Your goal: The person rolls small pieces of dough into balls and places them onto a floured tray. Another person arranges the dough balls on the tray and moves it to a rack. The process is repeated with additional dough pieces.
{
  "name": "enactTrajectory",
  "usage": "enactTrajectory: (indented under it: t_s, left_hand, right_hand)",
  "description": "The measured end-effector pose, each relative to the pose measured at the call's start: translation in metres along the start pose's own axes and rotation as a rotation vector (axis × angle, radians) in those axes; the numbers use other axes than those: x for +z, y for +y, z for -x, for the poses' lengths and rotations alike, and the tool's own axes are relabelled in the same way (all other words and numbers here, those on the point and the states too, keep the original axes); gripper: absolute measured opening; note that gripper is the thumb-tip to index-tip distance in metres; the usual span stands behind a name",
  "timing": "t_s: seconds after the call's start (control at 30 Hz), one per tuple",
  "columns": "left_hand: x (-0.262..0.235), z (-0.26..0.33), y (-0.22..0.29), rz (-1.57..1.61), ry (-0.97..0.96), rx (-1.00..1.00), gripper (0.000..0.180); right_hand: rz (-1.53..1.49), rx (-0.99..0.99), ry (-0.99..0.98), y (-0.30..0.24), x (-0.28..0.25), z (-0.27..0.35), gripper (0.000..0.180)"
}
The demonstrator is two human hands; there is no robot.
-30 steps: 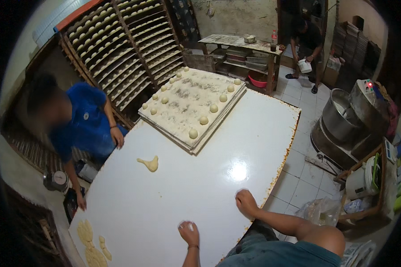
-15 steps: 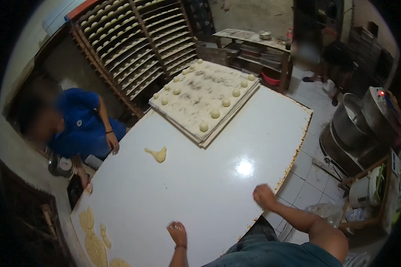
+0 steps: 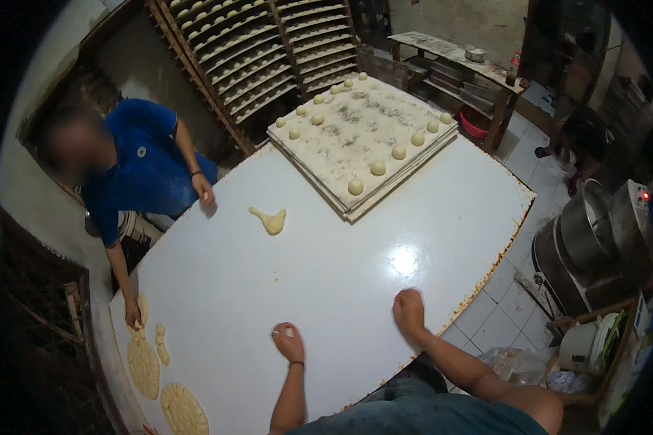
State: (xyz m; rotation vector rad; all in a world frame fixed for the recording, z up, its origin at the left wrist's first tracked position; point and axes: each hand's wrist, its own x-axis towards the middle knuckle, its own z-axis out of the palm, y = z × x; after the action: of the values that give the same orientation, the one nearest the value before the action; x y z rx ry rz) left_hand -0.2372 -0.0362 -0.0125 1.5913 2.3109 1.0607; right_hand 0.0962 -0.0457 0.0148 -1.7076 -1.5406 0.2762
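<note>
Resting on the white counter, head view | left hand curled over a small pale bit, likely dough (too small to tell) | right hand closed in a fist at 3 o'clock of it, holding nothing visible | dough scrap lies at 12 o'clock, well apart | advice: reach it flat-palmed, lift without stretching.

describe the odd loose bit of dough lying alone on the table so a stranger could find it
On the big white table, look between the stacked trays of round dough balls and the person in blue. The lone dough piece lies there: pale yellow, stretched and irregular, on bare tabletop, unlike the neat balls.
</note>
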Motion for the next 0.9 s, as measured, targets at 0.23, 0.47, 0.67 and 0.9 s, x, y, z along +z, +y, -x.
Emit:
enactTrajectory:
  t_s: [0.23, 0.47, 0.67, 0.9]
  left_hand:
    - [-0.042, -0.011, -0.036, -0.143, 0.018, 0.073, 0.006]
    - [-0.017, 0.034, -0.050, 0.085, 0.019, 0.014, 0.009]
    - [-0.008, -0.029, -0.006, -0.162, 0.183, -0.102, 0.007]
    - [-0.029, 0.007, -0.033, -0.362, 0.338, -0.351, 0.010]
  right_hand:
    - [0.041, -0.066, 0.016, 0.010, -0.025, -0.014, 0.015]
    - [-0.239, -0.030, -0.297, -0.007, -0.044, 0.037, 0.021]
    - [-1.206, 1.135, -0.281, 0.056, -0.055, -0.056, 0.022]
    - [-1.021, 0.653, -0.324, 0.057, -0.035, -0.298, 0.034]
